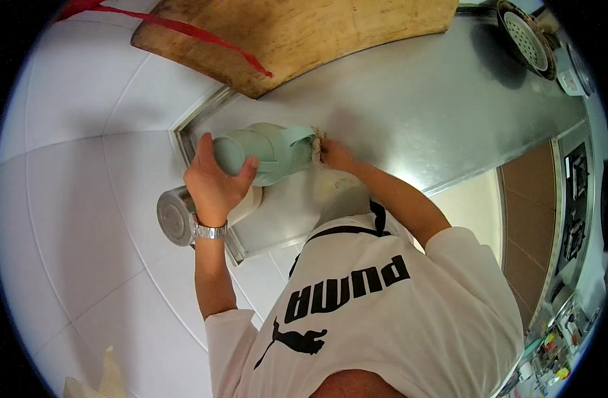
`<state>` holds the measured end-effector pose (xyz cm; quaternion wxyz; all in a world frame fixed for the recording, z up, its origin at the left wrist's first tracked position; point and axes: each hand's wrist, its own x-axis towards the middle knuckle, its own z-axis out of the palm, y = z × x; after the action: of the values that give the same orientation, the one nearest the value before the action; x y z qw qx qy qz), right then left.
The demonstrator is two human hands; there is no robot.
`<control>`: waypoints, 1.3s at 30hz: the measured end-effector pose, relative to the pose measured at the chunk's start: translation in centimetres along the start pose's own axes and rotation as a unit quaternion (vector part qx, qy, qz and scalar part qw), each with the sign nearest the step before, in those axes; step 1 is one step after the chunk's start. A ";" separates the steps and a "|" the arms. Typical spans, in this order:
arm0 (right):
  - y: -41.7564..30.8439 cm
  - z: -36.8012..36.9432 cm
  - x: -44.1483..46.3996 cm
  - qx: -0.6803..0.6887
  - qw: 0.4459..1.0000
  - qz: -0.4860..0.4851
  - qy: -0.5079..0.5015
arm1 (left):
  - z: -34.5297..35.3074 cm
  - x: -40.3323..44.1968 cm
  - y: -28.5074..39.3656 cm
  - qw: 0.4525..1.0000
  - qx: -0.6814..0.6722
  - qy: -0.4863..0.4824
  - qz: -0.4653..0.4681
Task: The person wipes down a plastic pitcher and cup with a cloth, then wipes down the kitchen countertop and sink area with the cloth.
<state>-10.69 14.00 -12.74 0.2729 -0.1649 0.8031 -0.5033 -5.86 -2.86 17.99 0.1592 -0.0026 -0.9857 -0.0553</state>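
Note:
A pale green thermos jug (277, 154) with a side handle stands or is held over the steel counter; I cannot tell whether its base touches. My left hand (214, 182), wearing a metal watch, grips its near end with the thumb on one side and the fingers on the other. At the jug's far lower side, my right hand (338, 156) has curled fingers around a crumpled light cloth (316, 147) pressed against the jug. Beside my left wrist is a metal-ended cylindrical container (176, 215), partly hidden by the wrist.
The steel counter (397, 113) has a raised rim on the left against white wall tiles (72, 199). A wooden board (304, 33) with a red ribbon (204, 36) lies at the back. A round perforated strainer (526, 40) is top right; a gas stove (574, 199) is far right.

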 end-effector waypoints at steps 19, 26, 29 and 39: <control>-19.2 -9.0 -3.4 -0.073 0.954 -0.279 0.083 | 0.5 0.3 -1.6 0.999 -0.027 -0.015 0.022; -18.7 -8.4 -2.8 -0.106 0.948 -0.260 0.149 | 0.1 0.7 -1.3 0.999 -0.022 -0.031 0.025; -19.1 -8.0 -0.6 -0.075 0.939 -0.297 0.159 | 0.3 0.7 -1.6 0.999 -0.038 -0.029 0.026; -17.7 -6.7 9.0 -0.044 0.975 -0.190 -0.105 | 0.4 1.0 -1.5 0.998 -0.030 -0.023 0.048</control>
<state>-22.08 6.12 3.01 0.2479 -0.3783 0.7455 -0.4896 -7.00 -4.34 17.72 0.1391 -0.0563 -0.9856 -0.0772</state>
